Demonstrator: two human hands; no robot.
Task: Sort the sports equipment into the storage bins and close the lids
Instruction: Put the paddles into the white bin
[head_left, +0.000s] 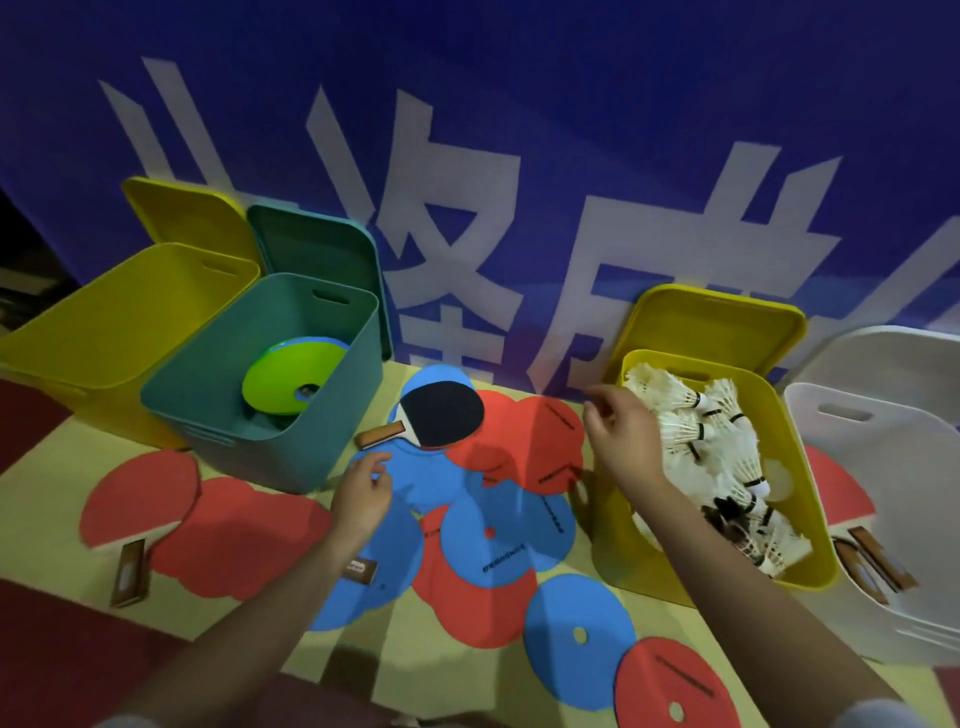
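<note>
Between green bin (291, 415) and shuttlecock-filled yellow bin (649, 525), mid-worktop: black paddle (444, 415) atop red and blue discs (498, 519). Left hand (363, 488) fingers loosely apart above; right hand (618, 436) fingers curled, grip unclear.

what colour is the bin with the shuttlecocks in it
Yellow. The bin holding the shuttlecocks shows best in the head view.

There is just one camera. It sits on the person's head and looks forward and down, from close by. Both arms reach out from the bottom edge. The bins (270, 374) and the flat discs (498, 530) lie right below, and a blue banner (519, 104) fills the top.
</note>
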